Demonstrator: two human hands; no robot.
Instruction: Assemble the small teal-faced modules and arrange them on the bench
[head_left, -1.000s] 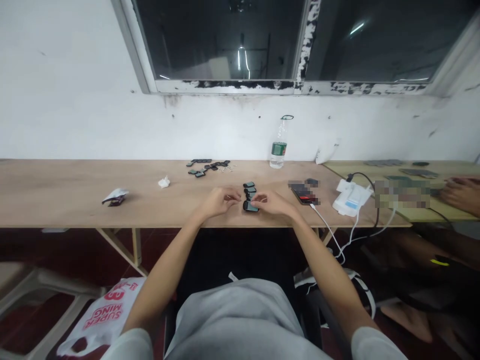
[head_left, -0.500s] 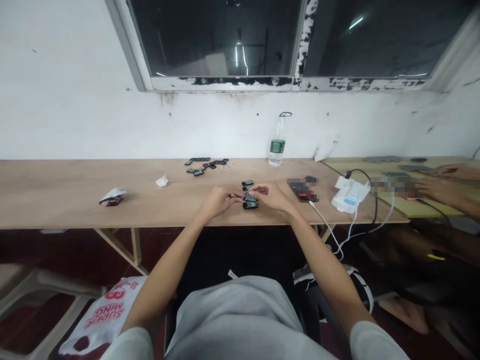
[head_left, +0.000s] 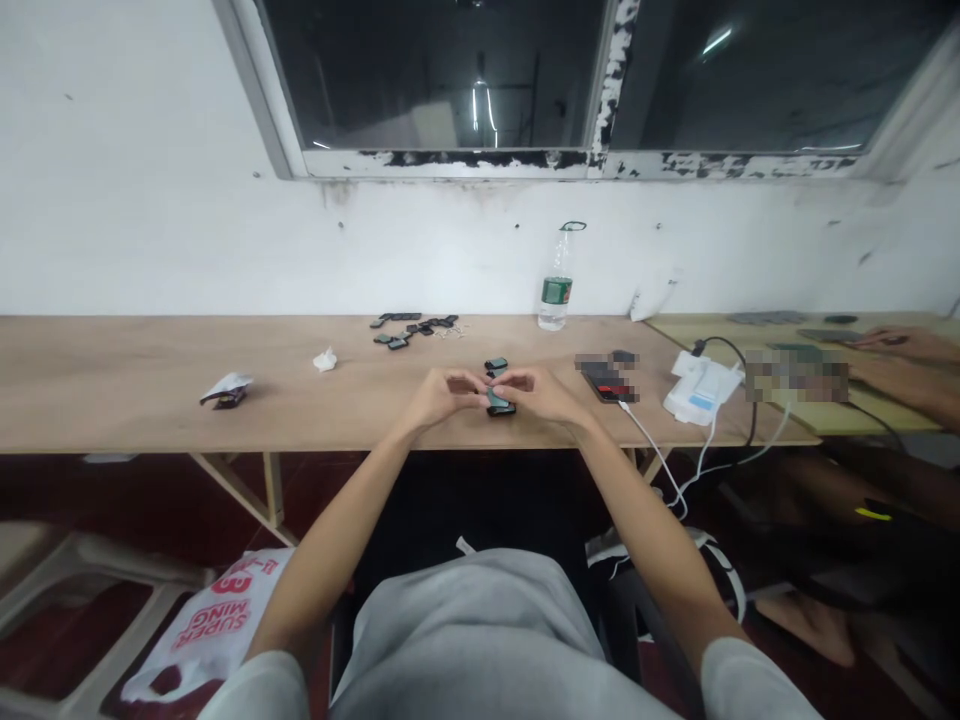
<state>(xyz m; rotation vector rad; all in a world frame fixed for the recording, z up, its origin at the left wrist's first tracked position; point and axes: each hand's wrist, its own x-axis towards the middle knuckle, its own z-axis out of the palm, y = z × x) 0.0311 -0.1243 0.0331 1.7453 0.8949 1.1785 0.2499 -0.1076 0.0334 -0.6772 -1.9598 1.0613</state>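
Pinching a small grey piece (head_left: 496, 398), left hand (head_left: 444, 398) and right hand (head_left: 545, 395) are holding it near the table (head_left: 360, 420) edge, between similar pieces (head_left: 496, 365); slipping fingertips could drop it, knocking those askew.

Brought the left hand (head_left: 454, 396) rightward at the centre of the frame, closing the gap to the right hand (head_left: 529, 392). Lifted the right fingers off the nearest dark-edged piece, now pinching a grey-green piece (head_left: 496, 398) just above it in the frame. Can now see a co-worker's hand (head_left: 896, 341) farther in from the right edge.
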